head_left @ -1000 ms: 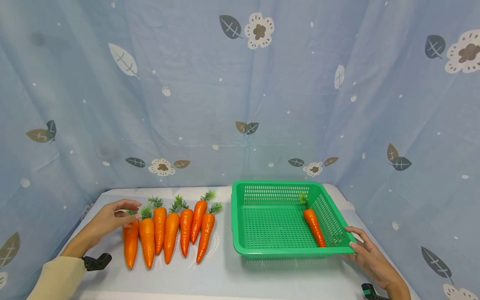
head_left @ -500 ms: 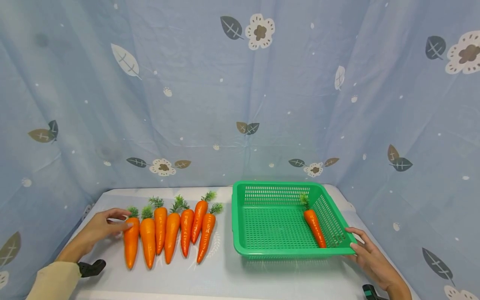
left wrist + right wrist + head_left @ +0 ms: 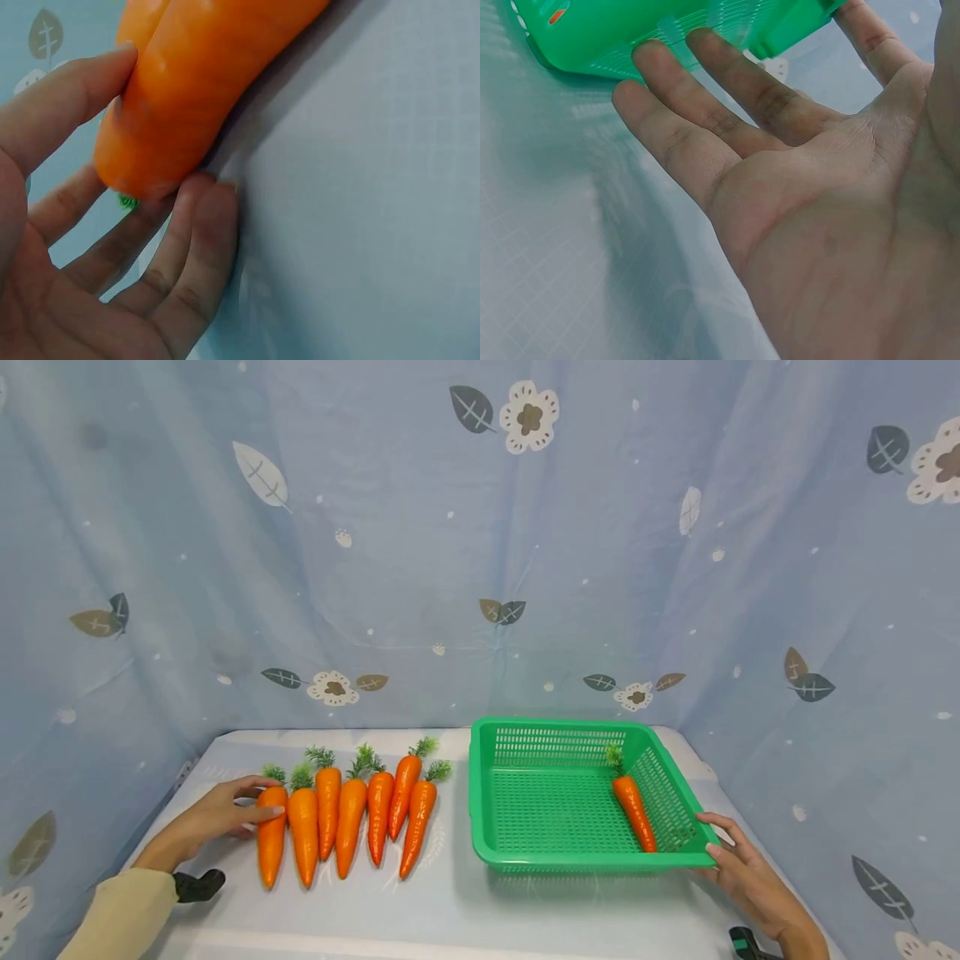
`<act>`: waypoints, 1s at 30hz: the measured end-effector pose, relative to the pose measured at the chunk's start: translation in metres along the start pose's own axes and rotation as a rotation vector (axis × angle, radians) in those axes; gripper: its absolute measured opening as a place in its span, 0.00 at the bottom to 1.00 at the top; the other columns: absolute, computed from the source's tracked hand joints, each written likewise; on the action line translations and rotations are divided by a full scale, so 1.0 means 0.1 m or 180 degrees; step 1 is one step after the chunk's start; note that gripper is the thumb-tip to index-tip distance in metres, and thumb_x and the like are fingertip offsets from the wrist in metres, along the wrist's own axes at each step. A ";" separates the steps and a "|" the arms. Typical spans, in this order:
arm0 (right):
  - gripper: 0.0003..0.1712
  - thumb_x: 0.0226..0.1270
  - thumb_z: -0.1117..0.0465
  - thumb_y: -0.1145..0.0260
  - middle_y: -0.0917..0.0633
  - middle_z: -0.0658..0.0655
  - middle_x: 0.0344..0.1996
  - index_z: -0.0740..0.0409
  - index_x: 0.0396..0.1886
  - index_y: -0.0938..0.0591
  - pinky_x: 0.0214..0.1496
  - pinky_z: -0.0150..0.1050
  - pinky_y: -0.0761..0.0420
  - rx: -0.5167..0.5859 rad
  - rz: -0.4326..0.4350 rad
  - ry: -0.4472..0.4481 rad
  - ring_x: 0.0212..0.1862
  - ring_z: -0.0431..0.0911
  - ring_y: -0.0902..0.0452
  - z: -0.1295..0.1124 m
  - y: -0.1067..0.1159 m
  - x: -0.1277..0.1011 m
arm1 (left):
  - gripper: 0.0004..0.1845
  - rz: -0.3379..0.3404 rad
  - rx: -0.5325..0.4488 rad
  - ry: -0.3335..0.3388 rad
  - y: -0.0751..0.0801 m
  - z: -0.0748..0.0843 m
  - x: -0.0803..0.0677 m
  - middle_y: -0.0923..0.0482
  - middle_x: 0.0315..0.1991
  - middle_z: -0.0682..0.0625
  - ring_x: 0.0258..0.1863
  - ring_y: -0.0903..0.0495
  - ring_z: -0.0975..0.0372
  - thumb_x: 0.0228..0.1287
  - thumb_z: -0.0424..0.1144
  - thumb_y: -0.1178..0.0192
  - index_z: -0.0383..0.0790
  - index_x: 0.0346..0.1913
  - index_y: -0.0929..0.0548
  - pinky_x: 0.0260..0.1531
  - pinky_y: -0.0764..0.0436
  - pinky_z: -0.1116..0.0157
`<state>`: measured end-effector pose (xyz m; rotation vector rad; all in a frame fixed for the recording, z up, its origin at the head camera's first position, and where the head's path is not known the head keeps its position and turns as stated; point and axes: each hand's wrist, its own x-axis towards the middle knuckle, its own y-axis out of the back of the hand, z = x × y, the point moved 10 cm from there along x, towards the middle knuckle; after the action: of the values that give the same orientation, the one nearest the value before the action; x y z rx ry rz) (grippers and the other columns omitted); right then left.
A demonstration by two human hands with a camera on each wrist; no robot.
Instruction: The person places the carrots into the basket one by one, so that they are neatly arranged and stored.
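Observation:
Along the left of the table several orange carrots with green tops lie in a row, tips towards me. My left hand (image 3: 212, 817) is at the upper end of the leftmost carrot (image 3: 271, 847), holding it between thumb and fingers. In the left wrist view the thumb presses one side of that carrot (image 3: 187, 82) while fingers curl about its thick end. My right hand (image 3: 746, 878) holds the front right corner of the green basket (image 3: 585, 861). Its fingertips reach the basket's wall (image 3: 615, 45) from outside in the right wrist view. One carrot (image 3: 634, 814) lies inside the basket, near its right wall.
The white table (image 3: 375, 914) spreads in front of the carrots and basket. A blue curtain (image 3: 420, 568) with leaf and flower prints closes off the back and both sides.
My left hand has come down from above the leftmost carrot's top and taken hold of the carrot. The right hand stays at the basket corner. The head view has shifted slightly.

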<state>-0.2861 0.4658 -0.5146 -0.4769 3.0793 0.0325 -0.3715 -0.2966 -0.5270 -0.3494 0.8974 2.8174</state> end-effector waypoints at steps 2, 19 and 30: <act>0.26 0.88 0.62 0.59 0.32 0.39 0.64 0.42 0.78 0.45 0.62 0.43 0.19 -0.0003 -0.0006 0.0026 0.61 0.42 0.20 -0.01 0.01 0.00 | 0.45 0.0012 -0.0049 -0.0037 -0.02 0.04 0.01 0.40 0.68 0.22 0.48 0.18 0.50 0.62 0.55 0.27 0.31 0.72 0.32 0.42 0.12 0.55; 0.26 0.87 0.63 0.59 0.33 0.40 0.65 0.43 0.79 0.46 0.62 0.42 0.18 0.0048 -0.0065 0.0094 0.61 0.41 0.21 -0.04 0.00 0.02 | 0.38 0.0424 -0.0257 -0.0164 0.13 0.10 -0.06 0.31 0.67 0.29 0.49 0.19 0.51 0.62 0.48 0.24 0.31 0.68 0.26 0.42 0.12 0.56; 0.26 0.88 0.63 0.61 0.29 0.37 0.64 0.41 0.78 0.45 0.61 0.43 0.18 0.0018 -0.0140 0.0087 0.60 0.43 0.19 -0.04 -0.03 0.01 | 0.43 0.0395 -0.0195 -0.0270 0.20 0.31 -0.16 0.36 0.71 0.29 0.61 0.28 0.40 0.63 0.56 0.27 0.34 0.72 0.29 0.47 0.14 0.55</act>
<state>-0.2858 0.4625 -0.5111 -0.5494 3.0932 0.0165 -0.3657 -0.2961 -0.4869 -0.1863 0.8443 2.9527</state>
